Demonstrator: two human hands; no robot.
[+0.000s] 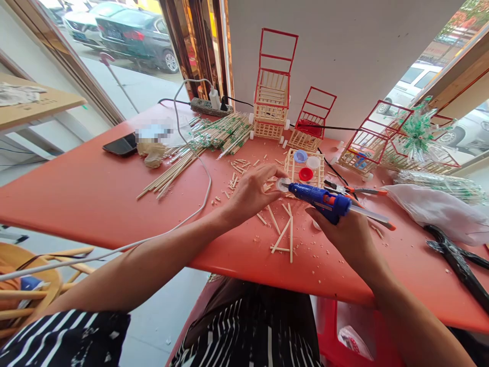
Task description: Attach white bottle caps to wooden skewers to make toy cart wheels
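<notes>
My right hand [346, 235] grips a blue hot glue gun [320, 198], its nozzle pointing left at a small white bottle cap [283, 184]. My left hand [252, 191] pinches that cap at the fingertips, just above the orange table [95, 199]. Right behind the cap stands a small basket of wooden sticks [304, 167] holding blue, white and red caps. Several cut sticks [284, 234] lie on the table below my hands.
Three red-framed stick carts [272, 97] stand at the back by the wall. A pile of long skewers [214, 137], a phone [121, 145], a power strip [211, 106] and a white cable lie left. Pliers [353, 191], plastic bags and black scissors [458, 260] lie right.
</notes>
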